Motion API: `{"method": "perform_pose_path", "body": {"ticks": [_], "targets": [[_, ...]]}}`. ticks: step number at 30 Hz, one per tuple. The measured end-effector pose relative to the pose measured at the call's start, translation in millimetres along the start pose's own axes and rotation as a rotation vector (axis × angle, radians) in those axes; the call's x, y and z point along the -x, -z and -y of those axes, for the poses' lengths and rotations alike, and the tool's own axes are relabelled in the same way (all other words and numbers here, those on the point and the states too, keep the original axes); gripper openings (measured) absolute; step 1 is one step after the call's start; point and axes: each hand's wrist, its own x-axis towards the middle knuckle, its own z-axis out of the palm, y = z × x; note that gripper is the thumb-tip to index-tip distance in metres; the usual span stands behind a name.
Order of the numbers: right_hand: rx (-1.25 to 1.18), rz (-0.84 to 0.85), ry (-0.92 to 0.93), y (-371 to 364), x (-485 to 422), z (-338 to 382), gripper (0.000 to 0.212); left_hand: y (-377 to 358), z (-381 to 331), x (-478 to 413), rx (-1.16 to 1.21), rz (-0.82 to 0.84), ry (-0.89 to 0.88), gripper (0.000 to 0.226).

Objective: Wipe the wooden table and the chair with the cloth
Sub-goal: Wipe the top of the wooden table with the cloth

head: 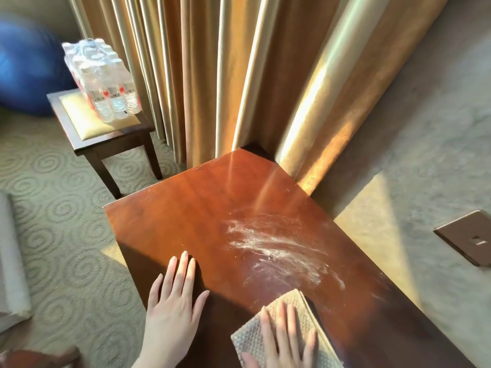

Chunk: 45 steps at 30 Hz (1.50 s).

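The reddish wooden table (191, 208) fills the middle of the view, with a smear of white dust (271, 248) across its right half. My left hand (175, 306) lies flat on the table's near left part, fingers spread, holding nothing. My right hand (287, 338) presses flat on a folded beige waffle-textured cloth (305, 306) at the near edge, just below the dust. A dark wooden chair (87, 144) with a cream cushion stands at the back left on the carpet.
A shrink-wrapped pack of water bottles (103, 81) sits on the chair's cushion. Gold curtains (212, 75) hang behind the table; a wall with a brown switch plate (467, 240) runs along its right side. A blue ball (24, 67) is at far left. Patterned carpet (53, 221) covers the floor.
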Motion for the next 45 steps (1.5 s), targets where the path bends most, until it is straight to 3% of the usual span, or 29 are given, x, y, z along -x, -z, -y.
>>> {"method": "perform_pose_path", "body": {"ticks": [3, 5, 9, 12, 14, 19, 23, 25, 28, 30, 32, 34, 38, 41, 43, 45], "targets": [[-0.028, -0.018, 0.057, 6, -3, -1, 0.075, -4, 0, 0, -0.028, -0.048, -0.011, 0.070], [-0.055, -0.024, -0.013, 7, -10, -13, 0.073, -5, 0, 0, -0.041, -0.062, -0.019, 0.068], [-0.097, -0.016, -0.396, 26, -68, -61, 0.078, -7, 0, 0, -0.063, -0.079, -0.014, 0.067], [-0.141, 0.078, -0.616, 36, -123, -56, 0.080, -9, 1, -1, -0.070, -0.081, -0.013, 0.067], [-0.132, 0.038, -0.512, 35, -146, -21, 0.080, -10, 1, -1, -0.079, -0.080, -0.022, 0.067], [-0.107, -0.085, 0.044, 18, -102, 73, 0.077, -11, 2, 0, -0.076, -0.084, -0.037, 0.071], [-0.098, -0.028, 0.247, 9, -35, 35, 0.073, -11, 6, 1, -0.089, -0.070, -0.072, 0.080], [-0.053, -0.047, 0.132, 7, -39, -14, 0.069, -11, 6, 1, -0.065, -0.072, -0.064, 0.077], [-0.096, -0.016, -0.314, 18, -86, -77, 0.060, -10, 4, 2, -0.041, -0.064, -0.043, 0.074], [-0.157, 0.029, -0.576, 30, -128, -89, 0.062, -9, 4, 1, -0.012, -0.054, -0.033, 0.073], [-0.206, -0.011, -0.670, 35, -171, -71, 0.063, -8, 3, 1, 0.016, -0.054, -0.030, 0.072], [-0.215, -0.022, -0.555, 36, -205, -26, 0.062, -8, 4, 2, 0.051, -0.058, -0.034, 0.070], [-0.157, -0.097, 0.067, 26, -202, 75, 0.061, -2, 7, 0, 0.281, -0.134, -0.015, 0.073], [-0.162, -0.030, 0.481, 23, -139, 94, 0.062, 6, 17, -11, 0.323, -0.174, 0.039, 0.077], [-0.179, 0.012, 0.549, 21, -114, 63, 0.063, 12, 27, -24, 0.326, -0.162, 0.075, 0.080], [-0.149, -0.035, 0.398, 19, -121, 12, 0.061, 18, 37, -33, 0.338, -0.155, 0.079, 0.083]]}}
